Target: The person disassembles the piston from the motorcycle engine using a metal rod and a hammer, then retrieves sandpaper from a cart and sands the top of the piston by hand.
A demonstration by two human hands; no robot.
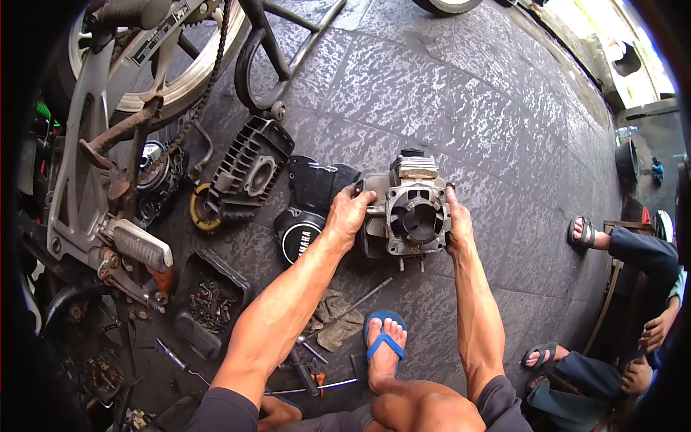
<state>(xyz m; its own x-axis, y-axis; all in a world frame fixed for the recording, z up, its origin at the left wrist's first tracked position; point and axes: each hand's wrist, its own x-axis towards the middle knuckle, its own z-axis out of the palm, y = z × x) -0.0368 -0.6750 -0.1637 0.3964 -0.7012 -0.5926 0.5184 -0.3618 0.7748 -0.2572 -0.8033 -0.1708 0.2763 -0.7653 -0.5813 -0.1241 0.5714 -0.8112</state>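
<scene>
The cylinder block [432, 189] is above the tiled floor [518, 137], gripped between both hands: left hand [350, 212] on its left side, right hand [459, 222] on its right. The YAMAHA cover [296, 237] lies near the left forearm.

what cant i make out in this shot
All in the head view:
Engine part: underside hidden by its own body.
Left hand and right hand: some fingers hidden behind the engine part.
Small metal pieces: too small to identify.
Wheel at top: cut off by the edge.
</scene>
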